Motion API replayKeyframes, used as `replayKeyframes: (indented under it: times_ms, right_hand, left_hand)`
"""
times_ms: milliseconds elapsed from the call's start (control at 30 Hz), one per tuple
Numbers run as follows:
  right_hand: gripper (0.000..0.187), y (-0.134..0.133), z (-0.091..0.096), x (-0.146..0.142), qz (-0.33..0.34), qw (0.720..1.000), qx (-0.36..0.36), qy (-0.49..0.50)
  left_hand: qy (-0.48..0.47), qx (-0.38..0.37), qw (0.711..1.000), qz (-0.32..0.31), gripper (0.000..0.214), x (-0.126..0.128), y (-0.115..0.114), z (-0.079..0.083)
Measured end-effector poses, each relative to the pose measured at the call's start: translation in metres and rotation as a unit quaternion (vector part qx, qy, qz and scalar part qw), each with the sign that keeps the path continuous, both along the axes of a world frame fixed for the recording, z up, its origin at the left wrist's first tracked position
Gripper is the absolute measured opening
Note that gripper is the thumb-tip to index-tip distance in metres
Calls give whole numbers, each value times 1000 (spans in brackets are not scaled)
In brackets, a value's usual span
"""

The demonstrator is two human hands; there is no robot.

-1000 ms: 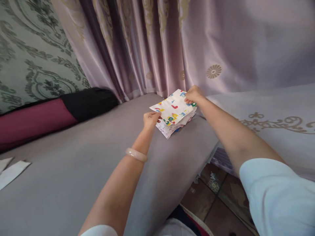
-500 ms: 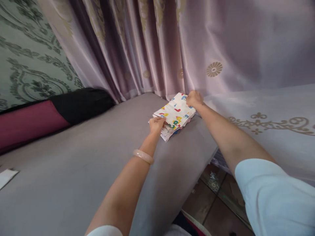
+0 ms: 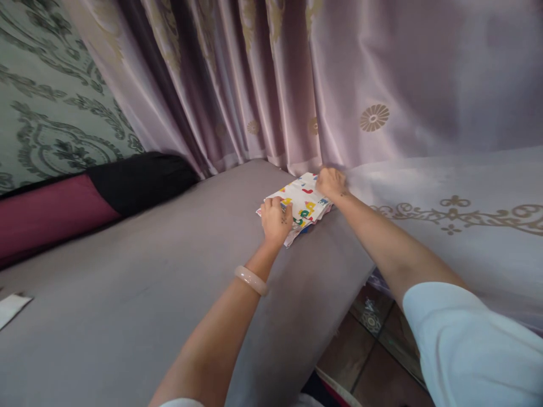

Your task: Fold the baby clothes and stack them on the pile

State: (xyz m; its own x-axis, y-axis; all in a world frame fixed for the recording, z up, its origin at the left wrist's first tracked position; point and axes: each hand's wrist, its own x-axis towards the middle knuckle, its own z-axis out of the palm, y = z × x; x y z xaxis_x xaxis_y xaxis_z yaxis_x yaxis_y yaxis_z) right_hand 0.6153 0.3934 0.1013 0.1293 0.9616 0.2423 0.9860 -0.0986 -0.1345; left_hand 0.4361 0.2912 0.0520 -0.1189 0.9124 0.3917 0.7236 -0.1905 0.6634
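Note:
A stack of folded cloths [image 3: 306, 198] lies on the grey bed sheet near the curtain. The top one is white with red, yellow, green and blue printed shapes, and layers stick out unevenly at the near edge. Over the stack's near left corner rests my left hand [image 3: 278, 221], fingers extended on the top cloth and thumb apart. My right hand [image 3: 331, 183] is closed at the far right corner of the top cloth; its fingertips are hidden by the hand. A pale bangle [image 3: 251, 280] circles my left wrist.
A long black and maroon bolster [image 3: 97, 198] lies along the patterned wall at left. Mauve curtains [image 3: 292, 85] hang behind the bed [image 3: 148, 294]. A white flat object [image 3: 12, 308] is at the left edge. Brown floor tiles [image 3: 350, 345] show beyond the bed's right edge.
My left hand has gone from pinching the near left edge to lying over the top cloth. The top cloth has lowered onto the stack, and my right hand has come down slightly.

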Motion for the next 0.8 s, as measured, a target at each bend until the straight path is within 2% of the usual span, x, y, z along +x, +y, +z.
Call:
replayKeyframes:
  times_ms: [67, 133, 233, 333, 433, 533, 667, 800]
  right_hand:
    - [34, -2, -7, -3, 53, 998, -5, -28]
    - [40, -3, -16, -4, 74, 996, -18, -44]
    - [48, -4, -33, -2, 39, 998, -49, -15]
    - [51, -5, -45, -1, 15, 998, -50, 20]
    - [52, -6, -51, 0, 11, 999, -28, 18]
    - [53, -6, -49, 1, 10, 999, -45, 14]
    - [60, -5, -40, -3, -1, 997, -78, 11]
    - [65, -16, -34, -28, 20, 997, -68, 15]
  left_hand:
    - [67, 19, 996, -53, 40, 4, -2, -3]
    - [110, -12, 991, -75, 48, 6, -4, -9]
    - [148, -72, 983, -79, 56, 6, -6, -17]
    - [175, -91, 977, -79, 59, 6, -7, -23]
    - [195, -98, 973, -71, 61, 8, -7, -25]
    - [191, -125, 970, -84, 63, 6, -6, -24]
    - [163, -140, 968, -130, 65, -14, -10, -22]
    - [147, -152, 973, -97, 64, -59, -29, -28]
